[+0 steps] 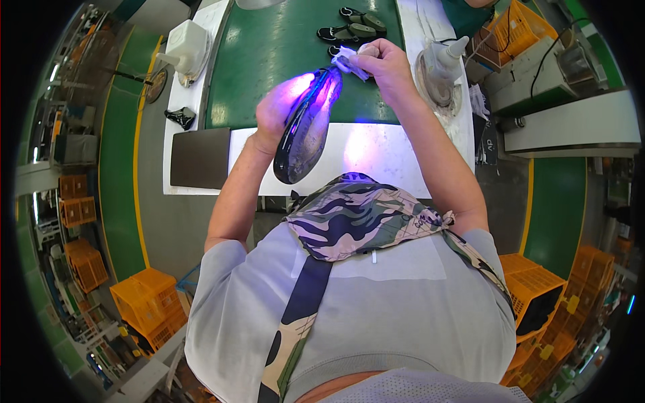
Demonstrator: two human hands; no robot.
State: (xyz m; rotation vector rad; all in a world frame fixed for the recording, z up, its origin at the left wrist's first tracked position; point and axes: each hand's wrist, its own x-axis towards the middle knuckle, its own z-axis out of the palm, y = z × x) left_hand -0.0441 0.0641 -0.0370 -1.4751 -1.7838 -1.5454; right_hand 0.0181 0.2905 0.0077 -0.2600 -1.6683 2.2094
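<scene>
left hand (279, 107): gripping shoe (302, 142) | shoe: held above bench's (396, 161) white near edge, violet-lit | right hand (388, 65): pinching cloth (349, 62) at shoe's far end | more shoes (363, 31): on green belt (259, 60) beyond | white bottle (187, 46): far left

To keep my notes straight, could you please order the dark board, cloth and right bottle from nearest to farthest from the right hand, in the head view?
1. Cloth, in the right hand.
2. Right bottle, to its right.
3. Dark board, to its left.
</scene>
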